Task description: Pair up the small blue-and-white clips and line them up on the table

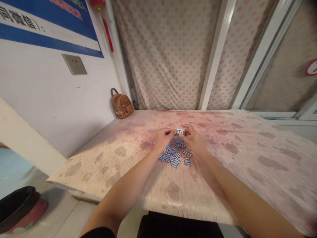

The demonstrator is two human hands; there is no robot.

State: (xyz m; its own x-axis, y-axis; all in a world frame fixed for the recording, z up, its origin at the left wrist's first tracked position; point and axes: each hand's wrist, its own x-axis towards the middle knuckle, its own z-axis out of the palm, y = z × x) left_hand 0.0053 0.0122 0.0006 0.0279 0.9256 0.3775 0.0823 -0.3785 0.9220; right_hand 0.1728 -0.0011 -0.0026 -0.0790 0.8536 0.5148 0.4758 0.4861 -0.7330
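Note:
Between my two hands, a little above the table, is a small white label card with blue-outlined boxes (180, 132). My left hand (164, 137) pinches its left end with thumb and forefinger. The fingers of my right hand (192, 137) are closed on its right end. Just below my hands lies a loose pile of similar blue-and-white cards (170, 154), some overlapping. Two of them lie apart at the right of the pile, one card (187, 161) nearest to me. The print on the cards is too small to read.
A patterned cloth (119, 172) covers the table. A small brown backpack-shaped bag (123, 105) stands at the back left corner against the wall. Behind the table hangs a dotted curtain (170, 56). A dark pot (22, 208) stands on the floor at left.

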